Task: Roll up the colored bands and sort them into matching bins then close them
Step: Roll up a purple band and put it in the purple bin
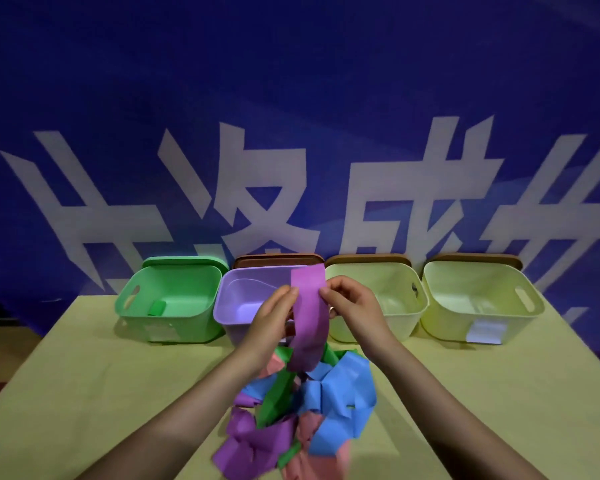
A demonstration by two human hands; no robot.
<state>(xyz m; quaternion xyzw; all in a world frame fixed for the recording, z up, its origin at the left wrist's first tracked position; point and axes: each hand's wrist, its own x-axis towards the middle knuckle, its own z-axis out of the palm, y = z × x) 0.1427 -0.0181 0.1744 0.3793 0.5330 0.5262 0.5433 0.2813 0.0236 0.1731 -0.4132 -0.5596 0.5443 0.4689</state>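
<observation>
A: While we hold the purple band (309,317) up in front of the purple bin (236,306), left hand (274,317) and right hand (354,306) each pinch its upper end, fingers curled on it.

B: Agreed. Its tail hangs down to the pile of bands (302,410) on the table (101,375).

A: We see four open bins in a row: green bin (174,323), purple, then two pale yellow bins (475,317).

B: Green roll (157,309) lies inside the green one. Lids (278,260) stand behind.
</observation>
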